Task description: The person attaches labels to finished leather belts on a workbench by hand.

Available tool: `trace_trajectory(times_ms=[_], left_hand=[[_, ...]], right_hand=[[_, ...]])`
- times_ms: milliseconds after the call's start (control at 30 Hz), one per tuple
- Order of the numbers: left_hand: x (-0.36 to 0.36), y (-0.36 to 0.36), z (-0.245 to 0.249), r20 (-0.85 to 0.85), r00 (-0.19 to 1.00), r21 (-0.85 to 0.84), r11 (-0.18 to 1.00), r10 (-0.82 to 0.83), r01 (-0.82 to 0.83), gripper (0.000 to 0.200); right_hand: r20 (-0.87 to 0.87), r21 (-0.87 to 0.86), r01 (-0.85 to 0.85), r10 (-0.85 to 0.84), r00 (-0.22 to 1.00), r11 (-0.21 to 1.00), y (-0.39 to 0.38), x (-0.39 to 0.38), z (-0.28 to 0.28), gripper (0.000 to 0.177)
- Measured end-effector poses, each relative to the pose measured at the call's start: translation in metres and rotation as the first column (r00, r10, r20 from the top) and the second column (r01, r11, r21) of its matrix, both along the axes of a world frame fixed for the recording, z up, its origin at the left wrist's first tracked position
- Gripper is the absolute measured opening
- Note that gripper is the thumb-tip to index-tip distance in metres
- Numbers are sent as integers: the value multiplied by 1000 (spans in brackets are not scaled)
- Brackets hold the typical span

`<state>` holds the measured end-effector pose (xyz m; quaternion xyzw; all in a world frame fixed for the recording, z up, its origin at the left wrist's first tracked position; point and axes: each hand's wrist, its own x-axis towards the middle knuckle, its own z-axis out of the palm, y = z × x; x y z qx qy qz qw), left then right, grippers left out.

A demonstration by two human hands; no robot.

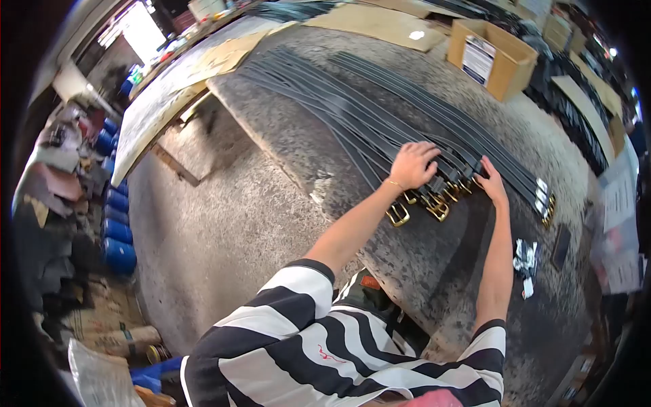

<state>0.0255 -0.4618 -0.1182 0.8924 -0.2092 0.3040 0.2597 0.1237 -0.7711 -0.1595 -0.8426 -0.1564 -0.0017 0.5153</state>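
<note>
A fan of dark belts [339,108] lies across the table, their gold buckles [399,215] bunched at the near end. Over the belts near this end rests my left hand [413,166], its fingers stretched and slightly bent. My right hand [494,183] is at the right side of the bunch, with thumb and fingers closed about a belt end by its buckle; the exact grip is partly hidden. Right of it runs a neat row of belts [461,122] with pale wrapped ends and gold buckles [548,211].
The speckled table [285,136] has its near edge by my body. A phone-like dark object [561,245] and a crumpled silvery packet [525,259] lie at right. A cardboard box [502,68] stands at the back. Blue containers [119,230] line the left floor.
</note>
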Motion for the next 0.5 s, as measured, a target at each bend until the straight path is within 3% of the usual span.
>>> trace_trajectory(times_ms=[33,67,100,167,300,367,400,500], left_hand=[[-1,0,1,3,1000,2,1000,7,-7,40],[-2,0,1,-20,1000,-28,1000,-9,8,41],[-3,0,1,-17,1000,-43,999,-5,4,41],[0,-1,-4,-11,1000,-32,999,6,-7,41],[-4,0,1,-27,1000,-43,999,1,-2,41],[-3,0,1,-25,1000,-39,999,-2,1,40],[-4,-1,0,-25,1000,-46,999,-1,0,40],[-4,-1,-1,5,1000,-44,999,0,0,39]], right_hand=[[-81,-123,-69,59,995,990,-2,6,11,63],[-39,-140,-68,63,997,988,-2,8,17,54],[-85,-81,-158,152,985,984,-14,25,5,42],[-177,-25,-118,112,978,993,-21,25,19,32],[-114,-40,-21,16,993,999,-22,6,35,31],[-405,93,31,9,914,995,-1,-27,67,35],[-362,21,-146,143,921,989,-3,-31,68,38],[-282,-14,-223,211,936,975,-11,-5,22,37]])
